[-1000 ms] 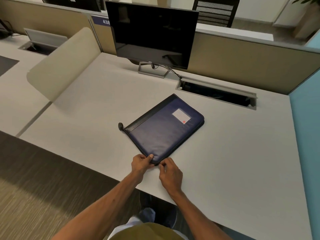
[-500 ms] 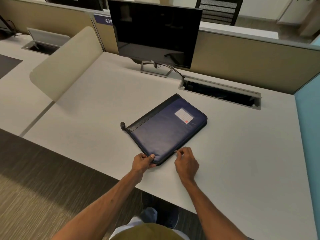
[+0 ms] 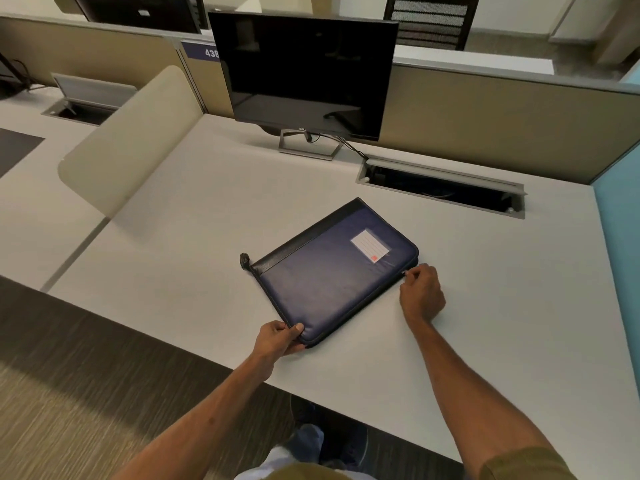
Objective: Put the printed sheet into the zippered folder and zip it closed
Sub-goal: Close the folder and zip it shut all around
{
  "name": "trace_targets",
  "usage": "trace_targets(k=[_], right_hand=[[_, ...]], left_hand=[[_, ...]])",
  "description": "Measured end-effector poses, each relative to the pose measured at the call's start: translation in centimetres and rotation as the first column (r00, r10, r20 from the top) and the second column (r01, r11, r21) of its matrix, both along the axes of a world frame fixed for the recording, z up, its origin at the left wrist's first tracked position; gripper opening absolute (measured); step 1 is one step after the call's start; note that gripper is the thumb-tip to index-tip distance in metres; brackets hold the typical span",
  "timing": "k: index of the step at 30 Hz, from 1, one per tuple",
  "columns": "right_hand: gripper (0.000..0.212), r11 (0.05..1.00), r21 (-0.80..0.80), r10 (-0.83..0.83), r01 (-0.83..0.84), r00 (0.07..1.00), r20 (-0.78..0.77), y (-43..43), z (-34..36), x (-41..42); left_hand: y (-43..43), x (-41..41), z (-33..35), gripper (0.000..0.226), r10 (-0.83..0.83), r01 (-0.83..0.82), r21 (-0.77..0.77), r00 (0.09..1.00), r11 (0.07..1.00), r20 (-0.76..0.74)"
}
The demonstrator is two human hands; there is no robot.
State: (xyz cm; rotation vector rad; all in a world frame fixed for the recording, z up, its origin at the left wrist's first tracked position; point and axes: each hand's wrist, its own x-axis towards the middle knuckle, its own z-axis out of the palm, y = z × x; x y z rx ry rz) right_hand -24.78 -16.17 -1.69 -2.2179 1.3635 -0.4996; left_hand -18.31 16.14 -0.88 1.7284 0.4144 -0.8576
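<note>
Navy padded leatherette zippered folder (image 3: 332, 271) with black spine trim is lying flat and skewed on the smooth pale grey desk (image 3: 485, 323). Left hand (image 3: 277, 339) is clamping its near rounded corner, while right hand (image 3: 420, 292) is pinching the small zipper pull at the folder's right edge.

"DELL" on monitor (image 3: 304, 77); "438" on partition sign (image 3: 202, 51)
</note>
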Motion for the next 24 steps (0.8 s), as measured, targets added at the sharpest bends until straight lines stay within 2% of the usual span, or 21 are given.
trace_targets(k=[3, 5, 7, 9, 11, 15, 17, 19, 21, 24], right_hand=[[0.006, 0.999, 0.016, 0.050, -0.050, 0.999, -0.021, -1.3, 0.0, 0.3], [0.007, 0.997, 0.025, 0.070, -0.070, 0.997, -0.012, -1.4, -0.1, 0.1], [0.009, 0.996, 0.040, 0.075, -0.075, 0.997, 0.006, -1.2, -0.5, -0.2], [0.008, 0.995, 0.044, 0.087, -0.087, 0.996, 0.013, -0.9, -0.8, -0.5], [0.009, 0.995, 0.041, 0.088, -0.089, 0.996, 0.021, -0.6, -0.8, -0.5], [0.015, 0.994, 0.055, 0.088, -0.089, 0.996, 0.025, -0.8, -0.7, -0.4], [0.021, 0.993, 0.056, 0.103, -0.104, 0.995, 0.018, -1.2, -0.7, -0.5], [0.024, 0.990, 0.059, 0.132, -0.132, 0.991, 0.004, -1.6, -0.6, -0.6], [0.021, 0.988, 0.059, 0.143, -0.142, 0.989, -0.019, -1.9, -0.4, -0.6], [0.014, 0.988, 0.048, 0.152, -0.149, 0.987, -0.053, -2.3, -0.2, -0.4]], left_hand=[[0.6, 1.0, 1.0, 0.035, -0.116, 0.110, 0.131, 0.992, 0.985, 0.042], [0.4, 1.7, 1.6, 0.044, -0.222, 0.160, 0.320, 0.961, 0.934, 0.167], [0.0, 2.2, 2.3, 0.045, -0.285, 0.087, 0.508, 0.901, 0.857, 0.328], [-0.8, 2.6, 3.1, 0.043, -0.333, -0.007, 0.586, 0.818, 0.810, 0.469], [-1.9, 3.2, 3.3, 0.043, -0.433, -0.028, 0.641, 0.715, 0.767, 0.549], [-5.3, 4.2, 3.4, 0.038, -0.547, 0.082, 0.623, 0.577, 0.778, 0.607], [-7.7, 4.5, 3.3, 0.039, -0.638, 0.197, 0.627, 0.451, 0.754, 0.625], [-10.5, 4.6, 3.3, 0.047, -0.749, 0.340, 0.668, 0.290, 0.662, 0.595], [-13.7, 4.6, 3.6, 0.059, -0.837, 0.447, 0.720, 0.145, 0.531, 0.527], [-18.5, 4.8, 3.9, 0.079, -0.904, 0.494, 0.785, 0.004, 0.374, 0.428]])
